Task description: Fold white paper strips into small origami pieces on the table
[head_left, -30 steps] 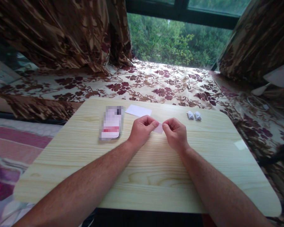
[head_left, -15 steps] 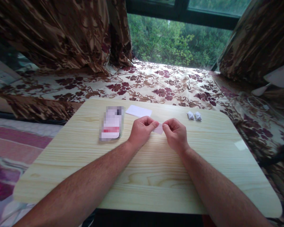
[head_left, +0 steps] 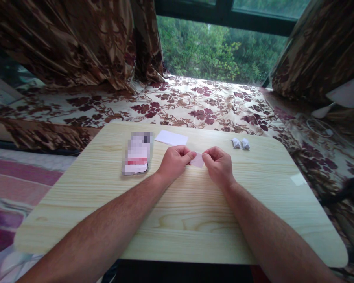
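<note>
My left hand (head_left: 174, 162) and my right hand (head_left: 218, 166) both pinch a small pale pink piece of paper (head_left: 197, 160) between them, just above the light wooden table (head_left: 179, 220). Fingers of both hands are curled closed on the paper's edges. Behind my left hand lies a white sheet of paper (head_left: 171, 138) flat on the table. Two small white folded paper shapes (head_left: 240, 143) sit side by side at the far right of the table.
A phone (head_left: 137, 153) lies face up left of my left hand. Beyond the table is a floral red and cream cloth (head_left: 194, 104), patterned curtains on both sides and a window. A striped pink fabric (head_left: 14, 181) lies at the left.
Both hands keep the same pinch on the pink paper. The view has shifted slightly; nothing on the table has moved.
</note>
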Demonstrator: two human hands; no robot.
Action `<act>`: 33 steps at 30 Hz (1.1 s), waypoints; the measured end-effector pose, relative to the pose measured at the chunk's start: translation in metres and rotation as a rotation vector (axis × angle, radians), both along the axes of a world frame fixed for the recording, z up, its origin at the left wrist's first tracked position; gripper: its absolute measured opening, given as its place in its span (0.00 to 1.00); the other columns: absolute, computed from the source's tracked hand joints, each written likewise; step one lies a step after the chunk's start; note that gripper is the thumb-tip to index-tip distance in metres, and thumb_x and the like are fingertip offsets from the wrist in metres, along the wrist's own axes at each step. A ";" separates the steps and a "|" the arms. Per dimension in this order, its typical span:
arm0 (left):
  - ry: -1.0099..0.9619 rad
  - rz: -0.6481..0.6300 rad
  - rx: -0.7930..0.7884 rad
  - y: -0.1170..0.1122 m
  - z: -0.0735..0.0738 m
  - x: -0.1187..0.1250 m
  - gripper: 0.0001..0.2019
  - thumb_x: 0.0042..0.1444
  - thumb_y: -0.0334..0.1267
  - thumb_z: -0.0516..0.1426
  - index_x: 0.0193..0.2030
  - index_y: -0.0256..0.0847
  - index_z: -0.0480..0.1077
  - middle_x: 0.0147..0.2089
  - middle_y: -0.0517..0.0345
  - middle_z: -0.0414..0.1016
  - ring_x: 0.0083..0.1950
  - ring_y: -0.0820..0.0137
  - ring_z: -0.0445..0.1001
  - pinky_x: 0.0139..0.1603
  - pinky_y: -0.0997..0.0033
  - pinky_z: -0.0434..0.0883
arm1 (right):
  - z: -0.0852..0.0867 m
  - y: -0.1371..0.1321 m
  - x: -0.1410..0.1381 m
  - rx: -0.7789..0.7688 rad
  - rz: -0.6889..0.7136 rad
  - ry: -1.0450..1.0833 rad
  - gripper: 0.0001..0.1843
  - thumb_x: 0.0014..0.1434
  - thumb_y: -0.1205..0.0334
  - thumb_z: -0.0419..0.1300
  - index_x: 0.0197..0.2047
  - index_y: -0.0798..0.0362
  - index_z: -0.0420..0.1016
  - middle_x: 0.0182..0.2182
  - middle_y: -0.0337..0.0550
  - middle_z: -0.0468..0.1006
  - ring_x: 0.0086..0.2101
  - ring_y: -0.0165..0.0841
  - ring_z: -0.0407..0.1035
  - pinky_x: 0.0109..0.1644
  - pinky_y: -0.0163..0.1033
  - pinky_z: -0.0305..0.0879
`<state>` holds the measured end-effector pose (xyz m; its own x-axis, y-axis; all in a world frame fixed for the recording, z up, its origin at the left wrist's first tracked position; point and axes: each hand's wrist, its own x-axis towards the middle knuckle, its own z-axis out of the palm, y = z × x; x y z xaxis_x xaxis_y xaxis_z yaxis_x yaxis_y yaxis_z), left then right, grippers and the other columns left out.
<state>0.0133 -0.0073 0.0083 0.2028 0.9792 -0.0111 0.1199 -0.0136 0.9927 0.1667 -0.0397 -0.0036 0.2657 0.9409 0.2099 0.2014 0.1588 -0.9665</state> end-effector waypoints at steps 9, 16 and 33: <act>0.119 -0.045 0.068 -0.003 0.005 -0.001 0.16 0.50 0.47 0.63 0.23 0.36 0.72 0.22 0.59 0.72 0.22 0.76 0.63 0.24 0.75 0.58 | 0.002 0.001 0.002 0.004 -0.037 -0.009 0.06 0.51 0.61 0.60 0.26 0.53 0.71 0.19 0.35 0.69 0.20 0.27 0.60 0.23 0.33 0.55; 0.150 -0.090 0.053 0.001 0.005 -0.004 0.15 0.51 0.46 0.62 0.22 0.36 0.71 0.20 0.59 0.71 0.21 0.76 0.62 0.24 0.75 0.57 | 0.001 0.001 0.003 0.002 -0.030 -0.009 0.06 0.51 0.62 0.61 0.26 0.54 0.72 0.19 0.35 0.69 0.20 0.26 0.59 0.22 0.33 0.54; 0.120 -0.189 0.040 0.005 0.007 -0.010 0.14 0.51 0.45 0.62 0.23 0.37 0.71 0.18 0.60 0.69 0.20 0.77 0.61 0.21 0.76 0.56 | -0.003 0.003 0.005 -0.016 -0.023 -0.003 0.07 0.51 0.60 0.60 0.26 0.54 0.72 0.19 0.34 0.68 0.19 0.26 0.58 0.22 0.33 0.53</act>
